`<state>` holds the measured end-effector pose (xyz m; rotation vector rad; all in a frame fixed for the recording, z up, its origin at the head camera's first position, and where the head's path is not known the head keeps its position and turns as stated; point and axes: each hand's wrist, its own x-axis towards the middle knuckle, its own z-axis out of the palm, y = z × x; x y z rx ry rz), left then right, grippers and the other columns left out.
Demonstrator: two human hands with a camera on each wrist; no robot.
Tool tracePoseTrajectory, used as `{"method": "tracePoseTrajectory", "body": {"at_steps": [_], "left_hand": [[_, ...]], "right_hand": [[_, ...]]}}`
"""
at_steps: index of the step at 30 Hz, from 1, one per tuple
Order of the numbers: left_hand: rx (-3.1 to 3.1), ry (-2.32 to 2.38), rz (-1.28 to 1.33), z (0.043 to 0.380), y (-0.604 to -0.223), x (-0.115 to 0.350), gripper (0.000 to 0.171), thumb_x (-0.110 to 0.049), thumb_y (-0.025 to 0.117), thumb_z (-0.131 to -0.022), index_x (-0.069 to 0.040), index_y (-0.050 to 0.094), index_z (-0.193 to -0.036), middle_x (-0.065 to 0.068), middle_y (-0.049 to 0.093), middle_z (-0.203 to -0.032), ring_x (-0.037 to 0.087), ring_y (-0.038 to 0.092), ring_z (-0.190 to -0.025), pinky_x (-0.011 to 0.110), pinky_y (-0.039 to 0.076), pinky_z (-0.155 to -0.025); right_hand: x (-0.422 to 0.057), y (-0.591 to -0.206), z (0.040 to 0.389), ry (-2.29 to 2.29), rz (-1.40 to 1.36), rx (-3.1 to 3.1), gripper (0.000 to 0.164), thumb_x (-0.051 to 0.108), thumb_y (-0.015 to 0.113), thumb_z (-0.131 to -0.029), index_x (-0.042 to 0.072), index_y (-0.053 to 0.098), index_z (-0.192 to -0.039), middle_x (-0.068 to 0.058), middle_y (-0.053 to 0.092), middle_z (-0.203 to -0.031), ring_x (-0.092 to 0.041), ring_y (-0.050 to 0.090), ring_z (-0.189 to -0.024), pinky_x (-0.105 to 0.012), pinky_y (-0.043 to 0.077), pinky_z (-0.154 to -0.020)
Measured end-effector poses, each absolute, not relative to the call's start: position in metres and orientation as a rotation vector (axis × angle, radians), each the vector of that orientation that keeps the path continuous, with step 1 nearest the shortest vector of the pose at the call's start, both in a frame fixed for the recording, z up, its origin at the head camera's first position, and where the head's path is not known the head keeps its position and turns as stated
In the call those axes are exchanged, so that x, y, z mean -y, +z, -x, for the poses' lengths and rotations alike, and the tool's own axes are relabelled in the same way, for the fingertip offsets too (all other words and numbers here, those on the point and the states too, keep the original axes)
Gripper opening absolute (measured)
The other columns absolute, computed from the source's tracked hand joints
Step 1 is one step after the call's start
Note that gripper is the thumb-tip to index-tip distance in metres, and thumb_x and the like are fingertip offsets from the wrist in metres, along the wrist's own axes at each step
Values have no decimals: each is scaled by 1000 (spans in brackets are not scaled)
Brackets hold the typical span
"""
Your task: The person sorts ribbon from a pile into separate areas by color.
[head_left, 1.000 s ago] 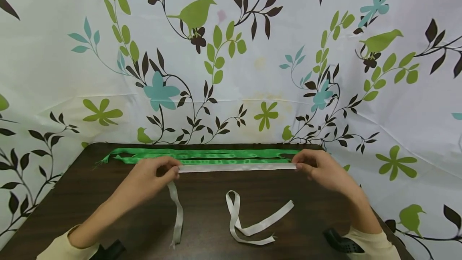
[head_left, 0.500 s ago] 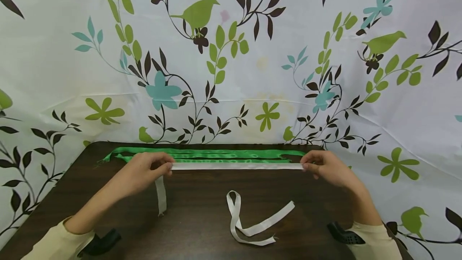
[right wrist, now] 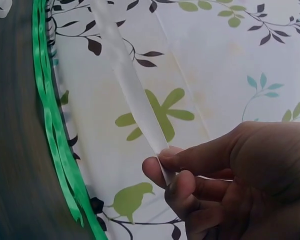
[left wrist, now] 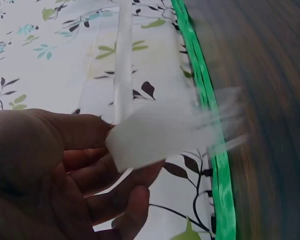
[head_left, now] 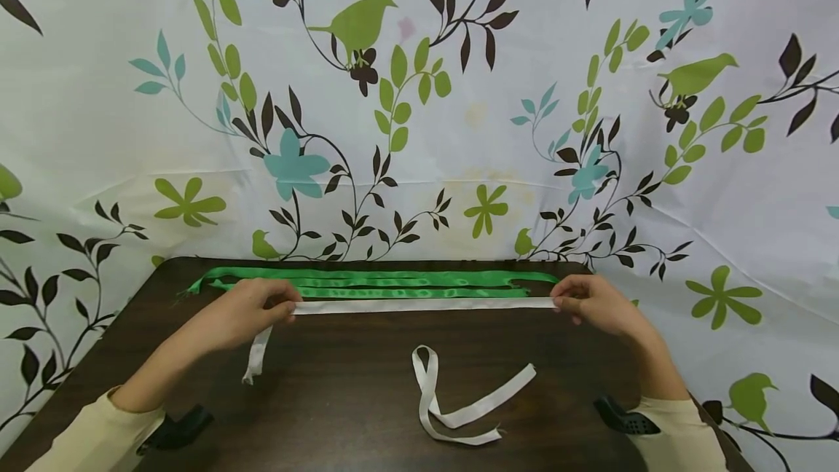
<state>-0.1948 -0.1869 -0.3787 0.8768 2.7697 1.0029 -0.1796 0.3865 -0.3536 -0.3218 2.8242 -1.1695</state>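
A white ribbon (head_left: pixel 419 305) is stretched level between both hands, just in front of the green ribbons (head_left: pixel 393 281) in the head view. My left hand (head_left: pixel 252 308) pinches it between thumb and fingers, and a short loose tail (head_left: pixel 258 357) hangs below. In the left wrist view that frayed tail (left wrist: pixel 160 132) is blurred. At the other end my right hand (head_left: pixel 599 303) pinches the ribbon by thumb and fingertip; the right wrist view shows the white strip (right wrist: pixel 135 92) running taut away from the fingers.
A second white ribbon (head_left: pixel 468 414) lies looped on the dark wooden table (head_left: pixel 347 399), nearer the front. The green ribbons lie lengthwise along the table's back edge. Behind them hangs a white cloth (head_left: pixel 419 224) printed with leaves and birds.
My left hand has slid left along the white ribbon, so the span between the hands is longer and the hanging tail shorter. My right hand has shifted slightly right.
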Motion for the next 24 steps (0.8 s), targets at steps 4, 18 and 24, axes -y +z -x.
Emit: {"method": "tracePoseTrajectory", "body": {"at_steps": [4, 18, 24], "left_hand": [[-2750, 960, -874, 202, -382, 194, 10, -8, 63, -101, -7, 71, -105, -9, 67, -83, 14, 66, -78, 36, 51, -66], [-2763, 797, -767, 209, -393, 207, 5, -5, 66, -97, -5, 69, -94, -3, 60, -75, 14, 55, -66, 35, 47, -59], [-2729, 843, -734, 217, -404, 214, 6, -3, 66, -97, -3, 69, -92, -2, 62, -75, 15, 58, -66, 35, 49, -59]], "right_hand": [[-392, -357, 182, -1194, 293, -2816, 14, 6, 63, -101, -5, 67, -109, -11, 66, -86, -25, 57, -66, -35, 49, -59], [-409, -378, 191, -1116, 166, -2854, 13, 5, 61, -101, -6, 68, -105, -13, 68, -87, -25, 58, -67, -36, 49, -62], [-413, -393, 198, -1049, 149, -2844, 13, 7, 63, -100, -3, 71, -102, -9, 70, -86, -24, 60, -68, -42, 51, -67]]}}
